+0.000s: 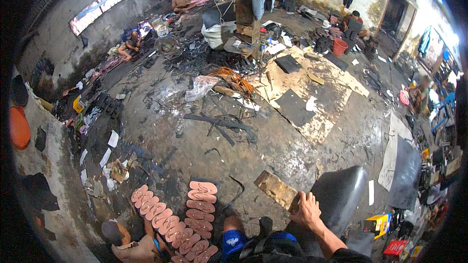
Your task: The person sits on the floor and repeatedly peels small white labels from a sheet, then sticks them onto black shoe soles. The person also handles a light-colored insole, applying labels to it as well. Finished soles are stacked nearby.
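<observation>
My right hand (307, 210) grips the near end of a worn, flat wooden board (275, 189), its far end pointing up and left. Just right of the hand bulges a shiny black rounded surface (343, 192); I cannot tell whether it is a cover over my leg. My left hand is not in view. Left of my knee (233, 224), pink flip-flops (200, 209) lie overlapped in two rows that draw together near the lower edge.
A person (139, 246) sits close at lower left beside the flip-flops. Black strips (222, 124) and scraps litter the floor ahead. Beyond are brown sheets (336, 92), a post (246, 9), a red bucket (340, 47) and several seated people. A yellow box (379, 225) stands at right.
</observation>
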`<state>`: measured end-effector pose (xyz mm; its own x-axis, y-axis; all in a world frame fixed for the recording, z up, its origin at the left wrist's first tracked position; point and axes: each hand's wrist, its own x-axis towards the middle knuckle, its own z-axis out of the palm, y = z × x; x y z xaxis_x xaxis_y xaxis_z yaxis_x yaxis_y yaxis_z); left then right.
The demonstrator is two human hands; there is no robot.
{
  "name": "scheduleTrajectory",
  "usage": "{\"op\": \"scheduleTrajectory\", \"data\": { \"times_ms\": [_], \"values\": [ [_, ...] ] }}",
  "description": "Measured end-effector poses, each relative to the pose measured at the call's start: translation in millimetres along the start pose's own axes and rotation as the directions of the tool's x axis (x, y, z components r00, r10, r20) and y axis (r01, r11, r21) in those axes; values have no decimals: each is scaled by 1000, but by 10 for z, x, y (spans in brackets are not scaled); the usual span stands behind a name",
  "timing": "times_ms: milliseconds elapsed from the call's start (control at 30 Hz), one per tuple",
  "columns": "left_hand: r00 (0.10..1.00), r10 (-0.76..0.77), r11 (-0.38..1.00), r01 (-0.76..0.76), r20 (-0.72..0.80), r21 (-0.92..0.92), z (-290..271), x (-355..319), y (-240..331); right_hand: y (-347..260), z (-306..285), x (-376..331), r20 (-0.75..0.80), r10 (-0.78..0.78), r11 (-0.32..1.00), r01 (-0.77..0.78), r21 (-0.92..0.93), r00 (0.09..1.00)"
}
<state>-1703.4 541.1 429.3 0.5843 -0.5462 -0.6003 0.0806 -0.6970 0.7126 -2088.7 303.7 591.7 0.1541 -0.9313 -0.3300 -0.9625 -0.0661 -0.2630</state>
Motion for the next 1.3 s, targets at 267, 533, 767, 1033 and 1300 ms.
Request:
{"op": "scheduleTrajectory", "data": {
  "times_ms": [267,533,767,1033,1300],
  "values": [
    [991,-122,992,120,-47,-43,279,871,374,-273,-35,1894,45,40,999,-40,-8,998],
    [959,34,995,-7,-281,97,-234,2109,2082,870,1449,3829,215,321,935,-272,-229,922],
    [880,-249,968,221,-404,-116,-1101,3233,2656,-1472,907,5474,360,260,902,-92,-423,896],
    [908,-170,977,104,-382,-188,-725,3530,2141,-4413,1057,7278,431,95,859,144,-491,897],
    [742,-655,702,528,-142,-479,-1240,4774,1579,-8716,1767,8713,319,-294,860,395,-323,901]
  ]
}}
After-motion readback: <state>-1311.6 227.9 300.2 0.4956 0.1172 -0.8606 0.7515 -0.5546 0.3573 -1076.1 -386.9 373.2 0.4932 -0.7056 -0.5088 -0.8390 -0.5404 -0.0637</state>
